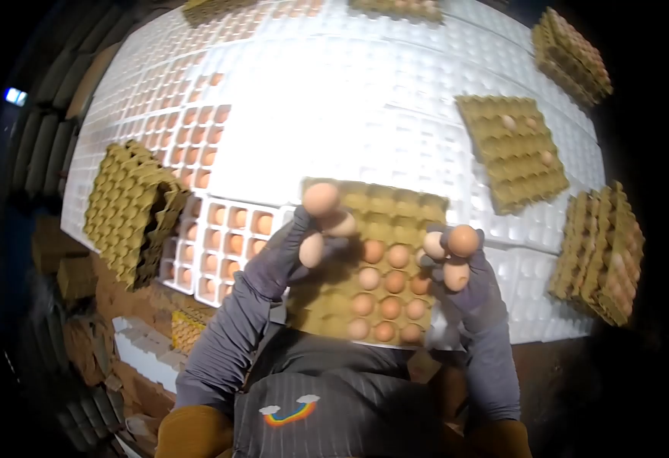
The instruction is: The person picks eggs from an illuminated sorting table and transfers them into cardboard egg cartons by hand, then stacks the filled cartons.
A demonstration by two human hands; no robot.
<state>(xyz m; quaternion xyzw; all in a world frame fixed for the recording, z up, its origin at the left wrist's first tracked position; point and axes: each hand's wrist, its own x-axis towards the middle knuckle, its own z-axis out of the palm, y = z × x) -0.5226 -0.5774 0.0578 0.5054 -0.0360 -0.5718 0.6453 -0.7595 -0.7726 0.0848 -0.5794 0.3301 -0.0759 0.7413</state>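
My left hand (279, 261), in a grey glove, is closed around three brown eggs (321, 199) above the left side of a pulp egg tray (399, 204). My right hand (475, 286), gloved the same way, grips three more eggs (463, 241) by the tray's right edge. Several brown eggs (390, 308) sit in the cups of the tray's right and near part. Its far rows and left columns show bare cups. The palms and some fingers are hidden behind the eggs.
White foam grids (211, 267) with eggs in their cells lie at left. Stacked pulp trays (128, 210) stand there too. Another pulp tray (514, 164) holds a few eggs at right, near trays stacked with eggs (598, 252). Bright glare washes out the white middle.
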